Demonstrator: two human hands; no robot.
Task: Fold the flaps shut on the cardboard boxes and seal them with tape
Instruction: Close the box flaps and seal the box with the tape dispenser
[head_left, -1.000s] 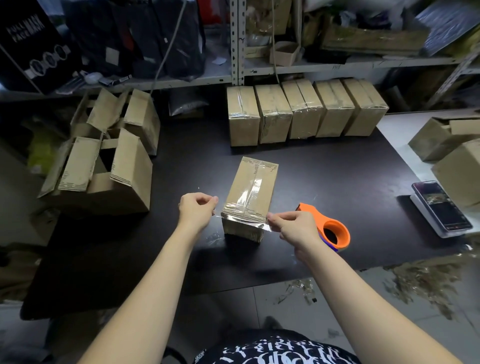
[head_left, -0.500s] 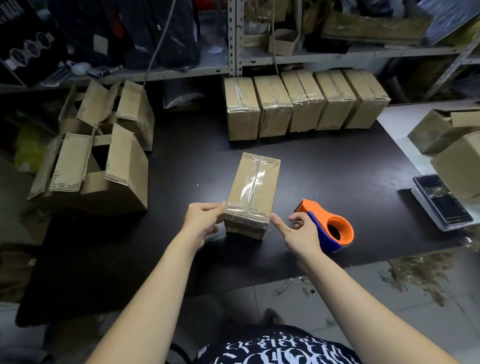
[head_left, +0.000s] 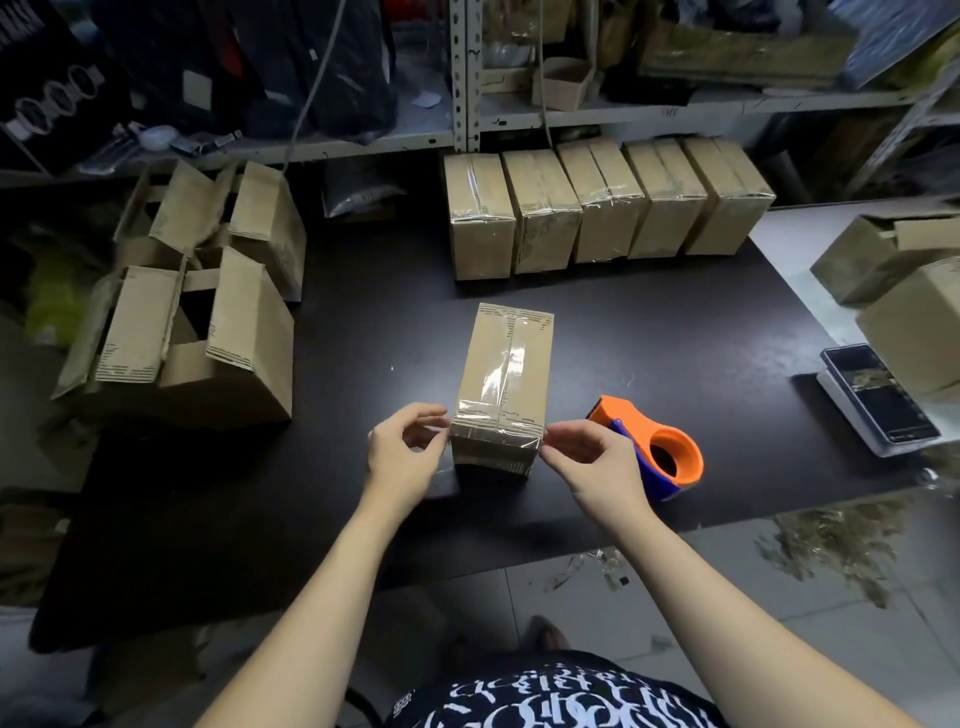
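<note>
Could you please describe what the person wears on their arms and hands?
No gloves, rings or watch show on the left hand or right hand, and no sleeves show up to the elbows. The top is black with white lettering-like print.

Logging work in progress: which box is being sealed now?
The lone middle box beside the orange dispenser: the left hand and right hand pinch its near corners. The five at the back stand untouched.
</note>
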